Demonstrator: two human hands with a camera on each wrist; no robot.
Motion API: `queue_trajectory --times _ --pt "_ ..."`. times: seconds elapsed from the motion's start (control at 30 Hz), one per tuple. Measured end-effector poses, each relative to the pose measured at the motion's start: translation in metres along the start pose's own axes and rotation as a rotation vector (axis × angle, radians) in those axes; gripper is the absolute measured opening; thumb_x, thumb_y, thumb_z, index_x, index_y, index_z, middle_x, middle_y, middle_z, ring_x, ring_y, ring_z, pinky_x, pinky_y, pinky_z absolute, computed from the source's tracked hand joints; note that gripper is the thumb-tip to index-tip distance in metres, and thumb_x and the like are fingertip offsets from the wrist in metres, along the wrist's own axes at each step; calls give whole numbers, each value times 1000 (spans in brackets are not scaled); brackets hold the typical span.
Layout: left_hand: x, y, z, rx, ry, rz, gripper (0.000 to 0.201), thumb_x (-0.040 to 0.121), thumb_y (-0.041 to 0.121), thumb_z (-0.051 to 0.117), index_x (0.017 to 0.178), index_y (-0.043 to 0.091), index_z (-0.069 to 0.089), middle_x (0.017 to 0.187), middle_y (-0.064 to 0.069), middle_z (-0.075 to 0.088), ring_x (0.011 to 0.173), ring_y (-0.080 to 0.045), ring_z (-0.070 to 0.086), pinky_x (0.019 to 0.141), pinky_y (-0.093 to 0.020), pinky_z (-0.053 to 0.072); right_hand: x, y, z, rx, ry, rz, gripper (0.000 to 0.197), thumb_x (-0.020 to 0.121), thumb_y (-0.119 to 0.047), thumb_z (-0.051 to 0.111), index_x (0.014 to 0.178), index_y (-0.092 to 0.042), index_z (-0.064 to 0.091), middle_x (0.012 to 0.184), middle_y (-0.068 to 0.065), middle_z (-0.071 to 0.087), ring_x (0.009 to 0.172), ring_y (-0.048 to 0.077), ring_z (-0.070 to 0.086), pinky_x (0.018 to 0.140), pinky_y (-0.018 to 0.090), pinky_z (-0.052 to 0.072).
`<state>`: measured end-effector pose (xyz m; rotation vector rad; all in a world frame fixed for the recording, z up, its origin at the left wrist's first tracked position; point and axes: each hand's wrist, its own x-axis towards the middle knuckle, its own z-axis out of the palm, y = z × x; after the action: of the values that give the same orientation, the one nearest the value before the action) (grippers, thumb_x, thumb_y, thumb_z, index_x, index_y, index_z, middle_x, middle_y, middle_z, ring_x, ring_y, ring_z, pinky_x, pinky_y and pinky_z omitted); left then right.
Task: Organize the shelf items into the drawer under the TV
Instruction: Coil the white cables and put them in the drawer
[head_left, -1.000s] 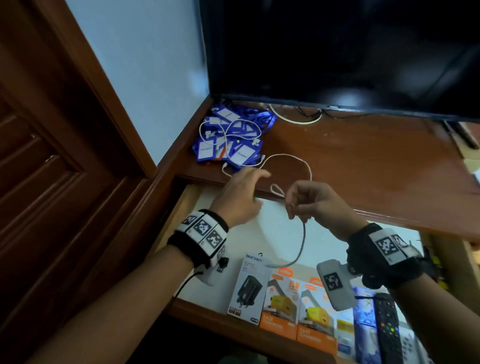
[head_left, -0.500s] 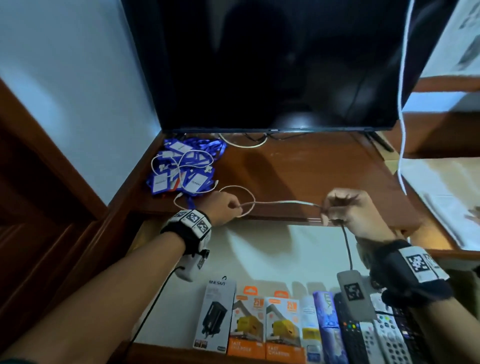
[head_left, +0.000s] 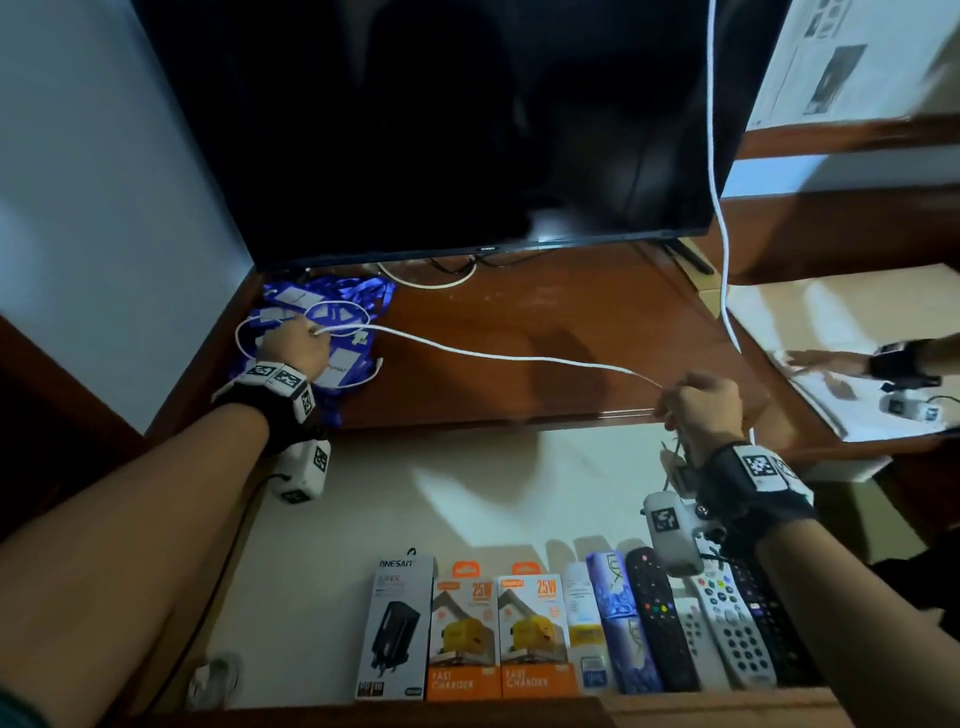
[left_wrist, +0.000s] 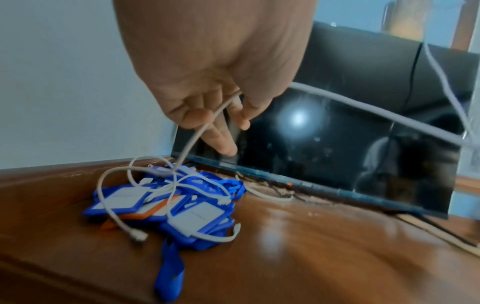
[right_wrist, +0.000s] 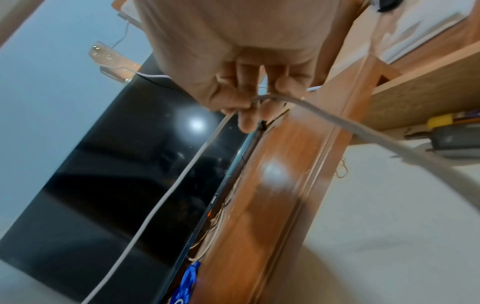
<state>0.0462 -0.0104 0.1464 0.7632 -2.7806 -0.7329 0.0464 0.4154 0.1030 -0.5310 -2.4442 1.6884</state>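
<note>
A white cable (head_left: 498, 356) stretches across the brown shelf (head_left: 545, 312) under the TV (head_left: 441, 119). My left hand (head_left: 301, 345) grips it at the left, above a pile of blue badge holders (head_left: 332, 312); in the left wrist view the left hand (left_wrist: 218, 115) holds the cable (left_wrist: 197, 133), whose loops lie on the badge holders (left_wrist: 182, 207). My right hand (head_left: 696, 402) pinches the cable's other end at the shelf's front right; in the right wrist view the right hand (right_wrist: 246, 107) pinches the cable (right_wrist: 166, 197). The open drawer (head_left: 467, 483) lies below.
Along the drawer's front stand a black charger box (head_left: 397, 626), two orange charger boxes (head_left: 501, 634), small bottles (head_left: 618, 618) and several remotes (head_left: 722, 618). Another white cable (head_left: 719, 171) hangs at the right. Another person's hand (head_left: 826, 358) rests on paper at the far right.
My hands have drawn apart: the left went back to the badge pile, the right moved right, and the cable between them is pulled out longer.
</note>
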Motion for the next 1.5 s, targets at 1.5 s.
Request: queue_trajectory --times 1.5 --pt "-71 -75 -30 -1131 -300 -257 31 102 30 40 77 14 51 42 11 27 33 -4 24 41 -16 34 -69 -3 81 -109 -291 -249 34 73 -3 79 54 -8 51 49 0 46 46 9 38 47 22 31"
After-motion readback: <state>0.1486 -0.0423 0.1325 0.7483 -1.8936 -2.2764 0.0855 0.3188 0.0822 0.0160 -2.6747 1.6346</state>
